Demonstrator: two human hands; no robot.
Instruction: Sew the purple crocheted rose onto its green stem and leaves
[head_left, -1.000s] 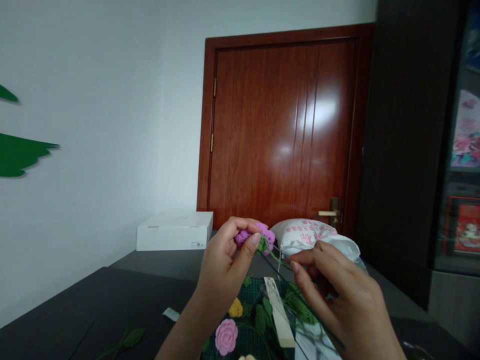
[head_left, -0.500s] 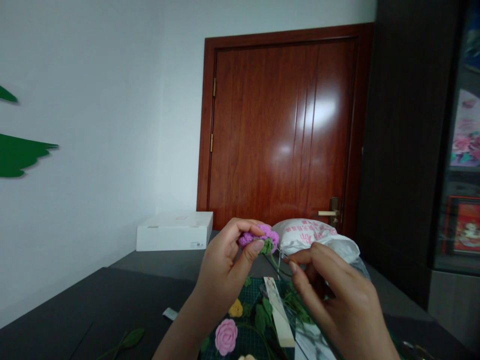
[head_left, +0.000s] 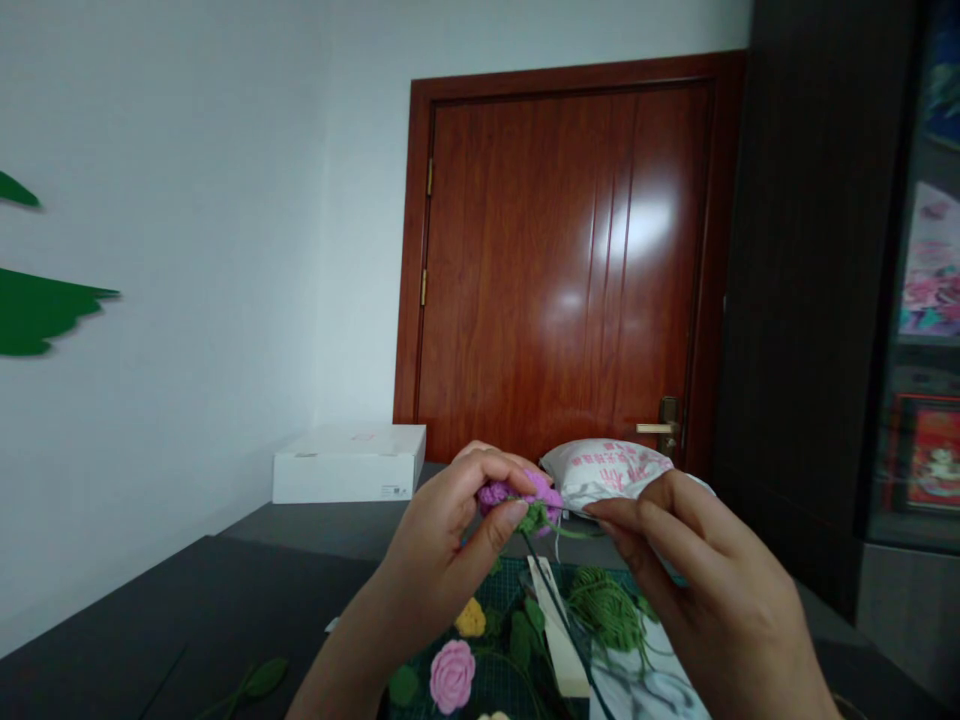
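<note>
My left hand pinches a purple crochet flower between thumb and fingers, with green crochet at its base. A thin green yarn strand runs from the flower towards my right hand, whose thumb and fingertips appear pinched on it. Below the hands, a green cutting mat holds a pink crochet rose, a yellow crochet flower, green crochet leaves, a bundle of green yarn and a cream paper strip.
A white plastic bag with pink print lies just beyond my hands, and a white box stands at the far end of the dark table. A crochet leaf on a stem lies on the table. Behind are a wooden door and a dark cabinet.
My right hand has moved right and slightly up, uncovering more of the green yarn bundle. My left hand and the purple flower have dropped slightly.
</note>
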